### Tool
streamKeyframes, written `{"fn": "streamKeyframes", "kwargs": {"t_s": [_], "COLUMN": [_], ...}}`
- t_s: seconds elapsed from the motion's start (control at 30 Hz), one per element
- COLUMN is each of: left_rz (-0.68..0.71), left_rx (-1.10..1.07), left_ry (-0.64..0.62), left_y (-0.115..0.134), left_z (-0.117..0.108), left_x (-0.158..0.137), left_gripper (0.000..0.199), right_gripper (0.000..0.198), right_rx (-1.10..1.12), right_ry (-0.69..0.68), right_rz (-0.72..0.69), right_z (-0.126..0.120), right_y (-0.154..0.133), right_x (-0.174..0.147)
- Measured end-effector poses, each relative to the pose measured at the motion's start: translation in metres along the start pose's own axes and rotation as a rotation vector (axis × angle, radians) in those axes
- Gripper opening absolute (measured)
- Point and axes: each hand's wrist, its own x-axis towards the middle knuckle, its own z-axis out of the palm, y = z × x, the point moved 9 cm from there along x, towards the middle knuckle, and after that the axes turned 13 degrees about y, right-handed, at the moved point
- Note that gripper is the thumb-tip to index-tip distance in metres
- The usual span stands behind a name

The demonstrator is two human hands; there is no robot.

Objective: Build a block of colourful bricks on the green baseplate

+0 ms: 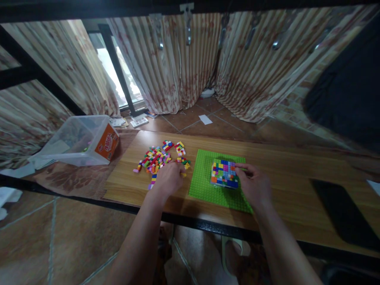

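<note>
Bricks [156, 159] lie heaped on the wooden table [285, 174], the left hand [170, 179] curled closed among them. The right hand [253, 184] pinches the multicoloured block [225, 173], several layers built, on the green baseplate [204, 178]; many pieces appear unplaced.

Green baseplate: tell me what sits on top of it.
On the green baseplate stands a multicoloured brick block, touched by the right hand. The baseplate beneath block and hand is hidden.
</note>
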Motion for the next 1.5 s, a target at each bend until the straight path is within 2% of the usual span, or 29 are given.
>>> {"fn": "streamKeyframes", "kwargs": {"t_s": [0.17, 0.3, 0.4, 0.63, 0.73, 0.93, 1.13, 1.3, 1.5], "left_rz": [0.026, -0.017, -0.056, 0.001, -0.015, -0.019, -0.075, -0.044, -0.018], "left_rx": [-0.378, -0.748, -0.868, -0.839, -0.840, -0.814, -0.837, -0.803, -0.738], "left_ry": [0.030, -0.040, -0.095, -0.110, -0.096, -0.008, 0.045, 0.074, 0.093], "left_y": [0.015, 0.029, 0.039, 0.060, 0.064, 0.065, 0.054, 0.055, 0.058], "left_z": [0.000, 0.011, 0.020, 0.032, 0.038, 0.040, 0.046, 0.053, 0.050], "left_x": [0.005, 0.005, 0.003, -0.002, -0.002, 0.000, 0.004, 0.005, 0.004], "left_gripper": [0.014, 0.011, 0.012, 0.008, 0.007, 0.009, 0.007, 0.006, 0.006], "right_gripper": [0.033, 0.032, 0.032, 0.032, 0.032, 0.030, 0.029, 0.029, 0.028], "right_rx": [0.029, 0.038, 0.029, 0.051, 0.056, 0.071, 0.076, 0.089, 0.086], "right_ry": [-0.003, 0.002, 0.007, 0.015, 0.031, 0.030, 0.034, 0.019, 0.012], "right_rz": [-0.025, -0.036, -0.046, -0.005, -0.020, -0.033, -0.020, 0.004, 0.005], "right_z": [0.001, 0.000, -0.001, -0.004, -0.006, -0.006, -0.007, -0.005, -0.005], "right_y": [-0.004, -0.006, -0.008, -0.006, -0.007, -0.007, -0.009, -0.008, -0.009], "right_x": [0.000, 0.000, 0.000, 0.001, 0.002, 0.003, 0.003, 0.002, 0.001]}}
